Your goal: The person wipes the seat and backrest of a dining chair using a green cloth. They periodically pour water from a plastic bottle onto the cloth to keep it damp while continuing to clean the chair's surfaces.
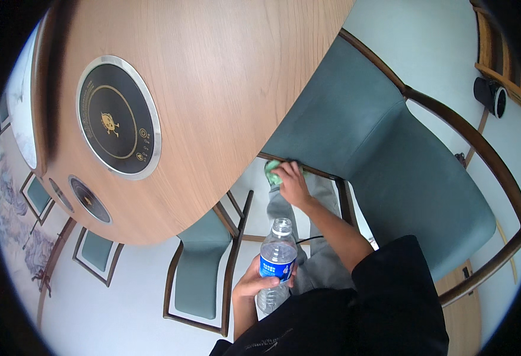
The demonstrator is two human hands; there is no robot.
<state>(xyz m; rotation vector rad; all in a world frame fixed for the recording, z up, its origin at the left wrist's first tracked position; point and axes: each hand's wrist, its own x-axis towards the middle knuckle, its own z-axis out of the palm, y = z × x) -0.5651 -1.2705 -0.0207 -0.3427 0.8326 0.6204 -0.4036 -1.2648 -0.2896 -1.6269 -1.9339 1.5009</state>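
My left hand point(256, 279) is wrapped around a clear plastic bottle point(274, 297) with a blue label that bears writing. The bottle is upright and its neck has no cap; how much liquid is inside is hard to make out. Farther forward, my right hand point(292, 181) grips a green cloth point(272, 172) against the dark wooden seat-edge rail of a chair point(325, 171). Part of the cloth is hidden behind my fingers. The chair has a grey-green padded seat point(331, 107) and backrest point(416, 191), and its seat reaches up to the table's edge.
A large round wooden table point(224, 89) fills the upper left, with a black induction cooktop point(118, 118) set into it. A second padded chair point(198, 276) stands to my left. Farther off are more chairs point(98, 251) and a dark bin point(491, 97).
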